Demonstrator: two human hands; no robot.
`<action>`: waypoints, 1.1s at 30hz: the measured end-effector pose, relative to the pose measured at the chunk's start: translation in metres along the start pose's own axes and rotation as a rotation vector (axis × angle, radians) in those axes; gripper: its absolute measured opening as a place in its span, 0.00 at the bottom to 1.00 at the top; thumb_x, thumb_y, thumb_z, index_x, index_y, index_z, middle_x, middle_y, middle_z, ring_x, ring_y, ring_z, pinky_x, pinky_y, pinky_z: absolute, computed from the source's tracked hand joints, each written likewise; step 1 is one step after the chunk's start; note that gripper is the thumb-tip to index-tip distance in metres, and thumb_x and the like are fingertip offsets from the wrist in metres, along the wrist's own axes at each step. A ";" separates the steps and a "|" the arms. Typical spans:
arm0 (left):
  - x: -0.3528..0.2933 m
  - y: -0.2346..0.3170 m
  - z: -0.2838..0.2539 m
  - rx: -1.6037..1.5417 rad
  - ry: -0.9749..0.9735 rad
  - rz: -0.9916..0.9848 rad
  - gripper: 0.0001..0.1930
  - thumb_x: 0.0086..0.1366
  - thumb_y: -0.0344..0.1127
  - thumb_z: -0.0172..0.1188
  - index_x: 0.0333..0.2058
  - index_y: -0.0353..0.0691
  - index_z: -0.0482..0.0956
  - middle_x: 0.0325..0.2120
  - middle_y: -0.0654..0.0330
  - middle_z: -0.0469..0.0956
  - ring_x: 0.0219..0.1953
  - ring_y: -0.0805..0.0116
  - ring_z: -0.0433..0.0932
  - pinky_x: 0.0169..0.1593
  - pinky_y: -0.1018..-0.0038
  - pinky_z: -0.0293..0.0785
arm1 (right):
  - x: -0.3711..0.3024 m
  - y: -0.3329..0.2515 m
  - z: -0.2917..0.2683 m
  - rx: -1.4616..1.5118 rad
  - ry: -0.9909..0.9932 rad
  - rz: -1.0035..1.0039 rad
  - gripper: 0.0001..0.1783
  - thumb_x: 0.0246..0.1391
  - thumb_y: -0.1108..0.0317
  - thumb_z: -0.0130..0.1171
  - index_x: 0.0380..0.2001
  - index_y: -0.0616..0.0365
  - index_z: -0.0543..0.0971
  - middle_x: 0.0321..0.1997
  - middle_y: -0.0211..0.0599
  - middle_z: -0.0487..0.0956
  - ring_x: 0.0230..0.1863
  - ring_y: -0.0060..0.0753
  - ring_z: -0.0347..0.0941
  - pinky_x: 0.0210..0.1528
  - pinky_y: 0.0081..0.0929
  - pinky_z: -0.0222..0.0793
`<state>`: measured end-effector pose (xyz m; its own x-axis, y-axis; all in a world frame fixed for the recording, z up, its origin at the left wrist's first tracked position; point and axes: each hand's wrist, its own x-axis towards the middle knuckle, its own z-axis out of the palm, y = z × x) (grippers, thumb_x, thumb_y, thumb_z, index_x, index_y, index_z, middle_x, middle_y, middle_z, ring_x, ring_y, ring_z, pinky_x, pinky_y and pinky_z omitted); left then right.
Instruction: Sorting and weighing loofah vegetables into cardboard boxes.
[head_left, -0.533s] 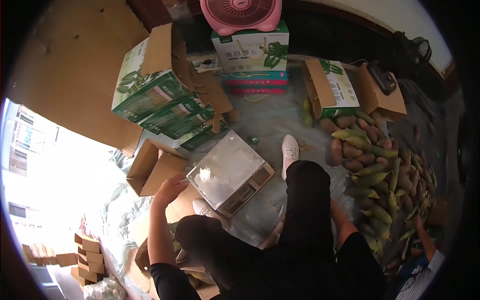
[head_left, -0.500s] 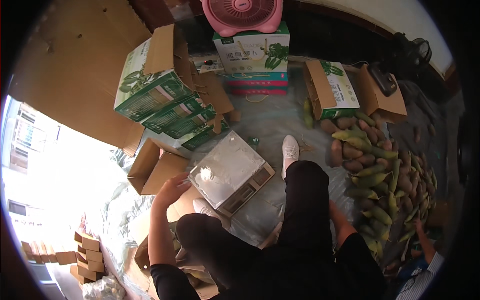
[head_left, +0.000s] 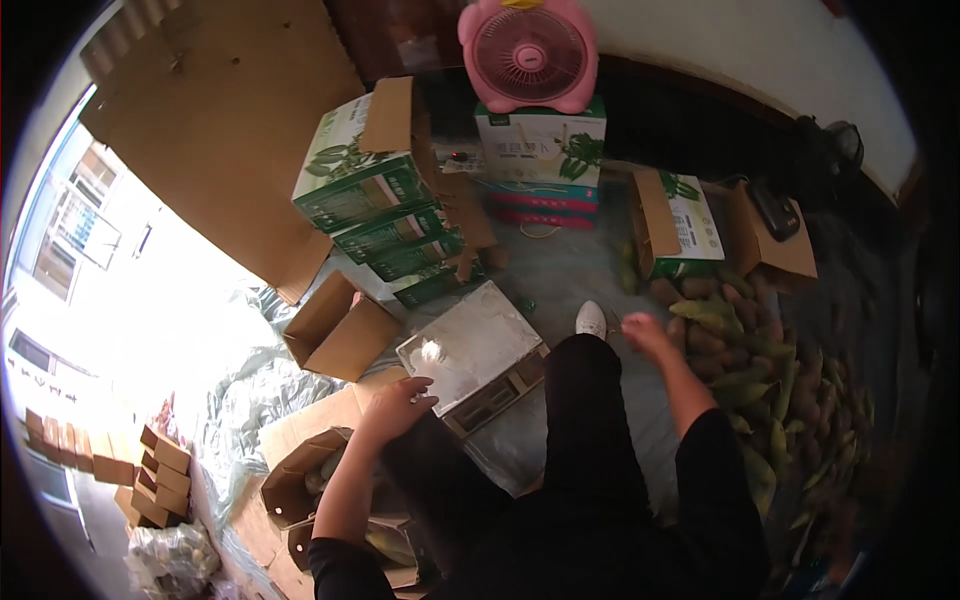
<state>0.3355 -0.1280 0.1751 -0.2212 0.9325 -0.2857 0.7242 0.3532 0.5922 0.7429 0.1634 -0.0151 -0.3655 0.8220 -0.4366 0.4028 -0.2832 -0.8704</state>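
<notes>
Now the right hand (head_left: 648,335) has risen, right of the scale (head_left: 482,343), bringing it near the radishes (head_left: 745,394) farther right; its blurred fingers I cannot tell. The left hand (head_left: 398,407), fingers loosely parted, is at the scale's left edge.

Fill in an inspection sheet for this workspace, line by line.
Surface: wrinkled plastic sheeting over the floor.
Work items: platform scale in front of the person; green radishes and reddish-brown roots heaped at the right.
Clutter: stacked green-and-white cartons and an open brown carton beyond the left hand; a filled clear plastic bag at lower left.
Left hand: at the scale's near left corner, fingers loosely apart; contact unclear.
Right hand: beside the heap, blurred; grip unclear.
Cables: thin pale line at the back, possibly a cord; too small to confirm.
Surroundings: pink fan standing on a carton; bright daylight at left.
</notes>
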 end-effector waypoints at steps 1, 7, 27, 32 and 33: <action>-0.002 -0.002 -0.001 0.031 -0.012 -0.018 0.19 0.56 0.43 0.59 0.45 0.41 0.77 0.39 0.51 0.79 0.41 0.55 0.78 0.47 0.65 0.72 | 0.007 -0.037 0.020 0.033 0.035 -0.079 0.09 0.51 0.65 0.58 0.34 0.56 0.75 0.25 0.27 0.74 0.22 0.19 0.68 0.19 0.21 0.63; -0.009 -0.010 -0.001 0.017 0.157 0.001 0.17 0.55 0.42 0.61 0.42 0.42 0.79 0.37 0.53 0.79 0.40 0.55 0.78 0.46 0.64 0.73 | 0.035 -0.239 0.111 0.033 -0.140 -0.311 0.14 0.56 0.58 0.55 0.41 0.54 0.75 0.32 0.24 0.76 0.29 0.16 0.70 0.26 0.16 0.65; -0.025 -0.010 -0.019 -0.056 0.206 -0.042 0.17 0.58 0.42 0.58 0.44 0.43 0.76 0.38 0.55 0.77 0.43 0.53 0.75 0.51 0.63 0.67 | 0.131 -0.434 0.301 0.566 -0.125 -0.426 0.23 0.47 0.55 0.64 0.32 0.71 0.78 0.31 0.39 0.79 0.31 0.29 0.73 0.36 0.28 0.66; -0.023 -0.007 -0.021 -0.059 0.207 -0.022 0.16 0.58 0.41 0.58 0.44 0.43 0.76 0.38 0.55 0.77 0.42 0.52 0.75 0.51 0.63 0.67 | 0.120 -0.427 0.320 0.561 -0.260 -0.355 0.18 0.47 0.61 0.64 0.35 0.66 0.79 0.37 0.37 0.80 0.34 0.27 0.74 0.37 0.26 0.66; -0.022 -0.006 -0.021 -0.039 0.211 -0.029 0.16 0.58 0.41 0.58 0.44 0.42 0.76 0.38 0.55 0.77 0.42 0.52 0.75 0.51 0.63 0.67 | 0.116 -0.425 0.322 0.634 -0.338 -0.330 0.17 0.47 0.62 0.64 0.36 0.64 0.79 0.38 0.37 0.80 0.35 0.28 0.74 0.38 0.25 0.67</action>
<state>0.3223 -0.1494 0.1938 -0.3765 0.9155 -0.1419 0.6902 0.3794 0.6162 0.2589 0.2196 0.2311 -0.6592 0.7465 -0.0901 -0.2889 -0.3621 -0.8863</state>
